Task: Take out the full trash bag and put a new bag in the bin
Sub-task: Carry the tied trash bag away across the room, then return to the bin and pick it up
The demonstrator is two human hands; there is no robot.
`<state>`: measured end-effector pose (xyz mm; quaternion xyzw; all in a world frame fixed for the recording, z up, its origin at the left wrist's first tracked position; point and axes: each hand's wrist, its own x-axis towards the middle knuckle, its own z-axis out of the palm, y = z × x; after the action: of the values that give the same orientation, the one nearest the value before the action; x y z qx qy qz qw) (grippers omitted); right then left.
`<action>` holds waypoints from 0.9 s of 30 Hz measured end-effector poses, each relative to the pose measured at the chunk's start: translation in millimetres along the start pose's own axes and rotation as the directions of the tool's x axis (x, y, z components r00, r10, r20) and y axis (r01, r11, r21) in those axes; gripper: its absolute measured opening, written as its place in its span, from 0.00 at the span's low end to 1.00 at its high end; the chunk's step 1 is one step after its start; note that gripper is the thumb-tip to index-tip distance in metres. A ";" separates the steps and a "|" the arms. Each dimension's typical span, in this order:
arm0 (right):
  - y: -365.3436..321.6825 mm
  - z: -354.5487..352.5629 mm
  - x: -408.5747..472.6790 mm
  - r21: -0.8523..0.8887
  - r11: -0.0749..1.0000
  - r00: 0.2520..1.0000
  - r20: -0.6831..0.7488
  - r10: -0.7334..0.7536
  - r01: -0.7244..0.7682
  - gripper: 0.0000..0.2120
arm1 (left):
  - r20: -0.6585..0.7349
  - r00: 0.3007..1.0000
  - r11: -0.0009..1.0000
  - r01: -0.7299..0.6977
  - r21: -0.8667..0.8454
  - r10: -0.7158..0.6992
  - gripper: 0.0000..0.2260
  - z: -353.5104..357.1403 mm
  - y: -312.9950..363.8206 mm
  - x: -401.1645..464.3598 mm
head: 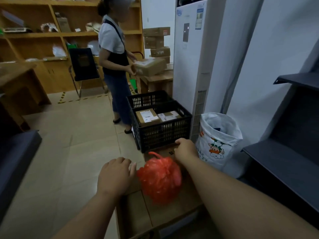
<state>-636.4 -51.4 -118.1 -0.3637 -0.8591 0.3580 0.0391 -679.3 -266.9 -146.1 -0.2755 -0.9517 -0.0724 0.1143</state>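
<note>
Here both hands [116, 175] [187, 149] grip the cardboard box [138, 209] under the red bag [159, 178].

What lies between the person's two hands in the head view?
The tied red trash bag lies between the left hand and the right hand, resting on a cardboard box. The head view shows this.

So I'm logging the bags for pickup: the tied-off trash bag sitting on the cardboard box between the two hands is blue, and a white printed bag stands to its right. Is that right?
Not quite. The head view shows the tied-off trash bag is red, not blue. The rest holds: it sits on the cardboard box between the left hand and right hand, and the white printed bag stands to its right.
</note>
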 end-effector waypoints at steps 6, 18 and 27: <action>5.3 -41.0 5.7 -0.042 0.998 0.998 -0.050 -0.048 0.046 0.19 | -0.018 0.992 0.992 -0.126 -0.017 0.126 0.24 -6.5 37.8 52.6; 124.9 -167.2 -44.0 -0.069 0.982 0.915 -0.379 0.139 -0.178 0.18 | -0.090 0.868 0.856 -0.497 -0.142 0.489 0.18 -26.2 233.4 76.6; 285.3 -283.1 -195.1 -0.001 0.896 0.733 -0.576 0.362 -0.444 0.18 | -0.171 0.614 0.580 -0.786 -0.213 0.770 0.26 -57.4 437.9 -25.4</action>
<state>-230.5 124.1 -54.3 -0.6320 -0.7318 0.1746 0.1859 -411.3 75.5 -64.5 -0.6750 -0.7115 -0.1507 0.1243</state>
